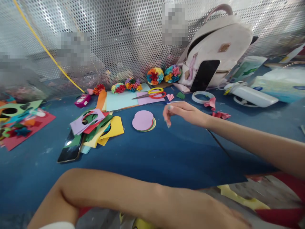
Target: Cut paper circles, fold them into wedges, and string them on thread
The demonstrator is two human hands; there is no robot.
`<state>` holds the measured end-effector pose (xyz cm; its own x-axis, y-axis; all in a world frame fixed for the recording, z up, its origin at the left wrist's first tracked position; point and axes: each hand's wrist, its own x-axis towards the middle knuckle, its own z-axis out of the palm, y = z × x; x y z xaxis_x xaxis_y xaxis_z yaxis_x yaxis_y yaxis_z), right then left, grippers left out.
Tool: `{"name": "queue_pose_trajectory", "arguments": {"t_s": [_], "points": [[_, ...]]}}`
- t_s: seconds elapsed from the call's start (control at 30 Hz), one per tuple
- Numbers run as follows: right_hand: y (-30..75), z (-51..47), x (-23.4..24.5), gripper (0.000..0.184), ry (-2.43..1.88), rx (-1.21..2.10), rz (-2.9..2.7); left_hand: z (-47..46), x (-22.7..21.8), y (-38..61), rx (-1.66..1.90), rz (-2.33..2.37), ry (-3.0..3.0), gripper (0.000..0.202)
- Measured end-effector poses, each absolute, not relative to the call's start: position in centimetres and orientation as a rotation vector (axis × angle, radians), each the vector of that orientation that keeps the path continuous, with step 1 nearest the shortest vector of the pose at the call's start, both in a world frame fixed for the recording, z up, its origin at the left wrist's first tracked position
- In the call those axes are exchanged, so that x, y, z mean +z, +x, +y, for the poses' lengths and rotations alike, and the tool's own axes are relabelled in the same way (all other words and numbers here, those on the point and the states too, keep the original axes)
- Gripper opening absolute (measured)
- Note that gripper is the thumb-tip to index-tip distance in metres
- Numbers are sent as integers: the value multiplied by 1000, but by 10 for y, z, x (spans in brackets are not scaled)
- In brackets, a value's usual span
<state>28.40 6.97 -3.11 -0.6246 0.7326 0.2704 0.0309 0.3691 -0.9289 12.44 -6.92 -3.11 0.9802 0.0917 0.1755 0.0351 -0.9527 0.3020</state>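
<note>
My right hand (182, 113) hovers over the blue table, its fingers loosely bent and apart, with nothing visible in them. Just left of it lies a stack of paper circles (143, 120), lilac on top with green, red and yellow edges below. Behind the fingers, a thin pen-like item is partly hidden. My left forearm crosses the front of the view. My left hand (214, 210), smeared by motion, is low at the right, beyond the table's front edge, and its fingers are not clear. Scissors (153, 93) with yellow and red handles lie on coloured paper sheets (119, 101).
At left, paper offcuts (114, 125) partly cover a phone (71, 148). Paper pompom flowers (154, 76) line the mesh wall. A white backpack (221, 41), another phone (205, 74), a tape roll (202, 97) and a white corded device (252, 93) stand right.
</note>
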Motion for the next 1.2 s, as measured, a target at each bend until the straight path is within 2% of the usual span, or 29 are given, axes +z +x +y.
{"name": "queue_pose_trajectory", "arguments": {"t_s": [0.1,0.23,0.37,0.43,0.53,0.63,0.93,1.07,1.2], "points": [[284,70,-37,42,-697,1180,-1967,-52,-34,102,323,-385,2984,43],[282,71,-40,37,-752,1018,-2037,-25,-45,84,114,-72,2642,37],[274,75,-41,33,-839,618,-2245,-12,-45,77,320,276,2328,74],[270,81,-46,35,-851,375,-2385,-7,-44,74,397,321,2310,80],[266,92,-62,49,-886,180,-2539,0,-44,67,426,346,2364,64],[261,100,-78,52,-907,79,-2623,5,-45,56,443,377,2427,53],[251,104,-94,40,-836,-119,-2557,11,-53,7,641,340,2549,55],[254,106,-89,34,-901,-29,-2409,12,-51,-3,740,214,2671,42],[254,89,-69,31,-960,317,-2106,12,-49,-8,842,167,2780,30]]}}
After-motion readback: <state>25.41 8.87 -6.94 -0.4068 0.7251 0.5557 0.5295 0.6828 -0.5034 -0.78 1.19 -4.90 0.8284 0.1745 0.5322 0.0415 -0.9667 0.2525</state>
